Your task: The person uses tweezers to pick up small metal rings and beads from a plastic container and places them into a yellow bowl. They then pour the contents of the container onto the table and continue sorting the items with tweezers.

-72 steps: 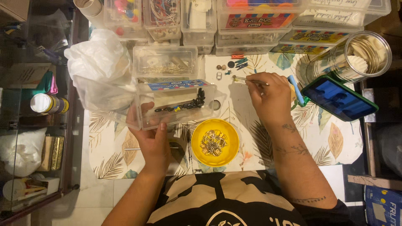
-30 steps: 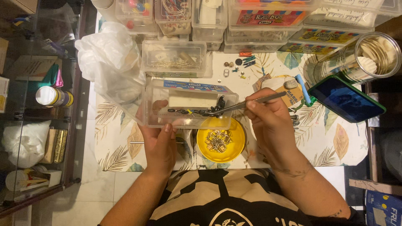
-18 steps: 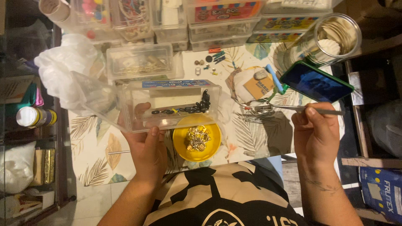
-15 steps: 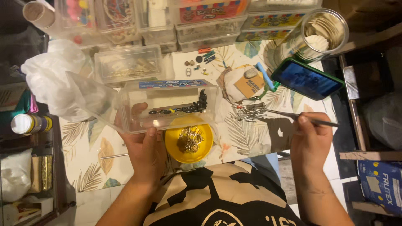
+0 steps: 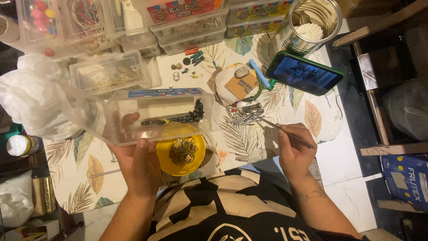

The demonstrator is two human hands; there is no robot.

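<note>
Left hand [image 5: 139,166] grips the clear plastic box [image 5: 157,117] above the yellow dish [image 5: 166,157]; light, slick, flexy, so hold its rim. Right hand [image 5: 294,149] pinches thin metal tweezers [image 5: 285,132].

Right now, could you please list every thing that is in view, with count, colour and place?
clear box: one, see-through, held over the yellow lid
yellow lid: one, holds gold clips, near table edge
thin tool: one, metal, in the right hand
phone: one, green case, leaning by the tin
tin: one, silver, top right
plastic bag: one, white, left
storage boxes: several, clear, along the top
table: one, leaf-pattern cover
left hand: grips the clear box
right hand: grips the thin tool
</note>
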